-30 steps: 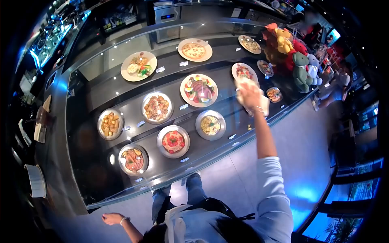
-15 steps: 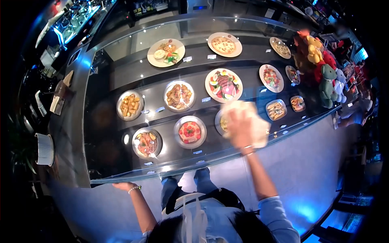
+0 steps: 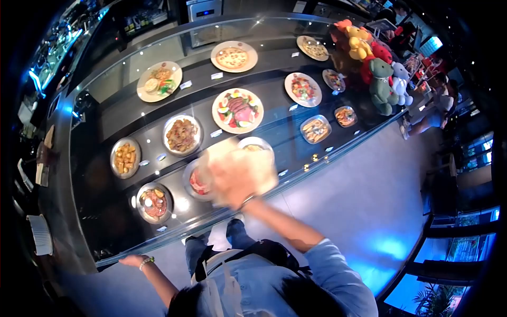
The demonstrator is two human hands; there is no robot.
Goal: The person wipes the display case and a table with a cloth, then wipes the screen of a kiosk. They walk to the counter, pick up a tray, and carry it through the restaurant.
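Observation:
My right hand (image 3: 231,177) is blurred, pressed on a pale cloth (image 3: 264,171) over the glass top of a display case (image 3: 285,122). Beneath the cloth, a plate with red food (image 3: 198,182) and a plate with yellowish food (image 3: 256,145) are partly covered. At the lower left, my left hand (image 3: 133,260) lies by the front edge of the glass, palm up; whether it touches the edge is unclear. Its fingers look stretched out, with nothing in them.
Several plated dishes stand inside the case, among them a pizza (image 3: 232,56). Plush toys (image 3: 381,84) sit at its right end. A white ribbed container (image 3: 40,235) is at the far left. Another person (image 3: 425,124) is at the right.
My right hand and the cloth have moved left across the glass, from the right of the red dish to partly over it. The view has shifted and turned, and my left hand remains by the front edge.

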